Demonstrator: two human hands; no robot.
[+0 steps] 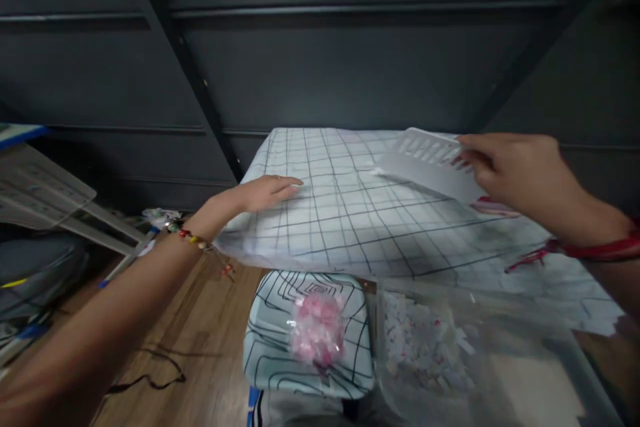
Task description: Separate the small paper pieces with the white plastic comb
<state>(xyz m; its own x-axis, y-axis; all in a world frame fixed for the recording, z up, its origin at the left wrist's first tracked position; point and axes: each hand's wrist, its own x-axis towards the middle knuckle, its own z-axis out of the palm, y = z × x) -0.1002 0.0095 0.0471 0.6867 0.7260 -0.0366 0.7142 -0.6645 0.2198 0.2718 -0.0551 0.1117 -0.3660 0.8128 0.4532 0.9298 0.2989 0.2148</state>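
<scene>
My right hand (520, 173) pinches the right end of a white slotted plastic tray (425, 163), tilted over the checked cloth (330, 227). I cannot tell whether its lower edge touches the cloth. Something pink and flat (495, 207) shows just below my right fingers; whether it is held too is unclear. At the left side of the covered table, my left hand (267, 193) lies over the cloth with its fingers stretched out and nothing in them.
A patterned stool (260, 347) in front of the table bears a clear bag of pink pieces (317, 327). Beside it stands a clear plastic bin (395, 387) with many small paper-like bits. Dark panels (340, 73) rise behind; a cable (150, 380) lies on the wooden floor.
</scene>
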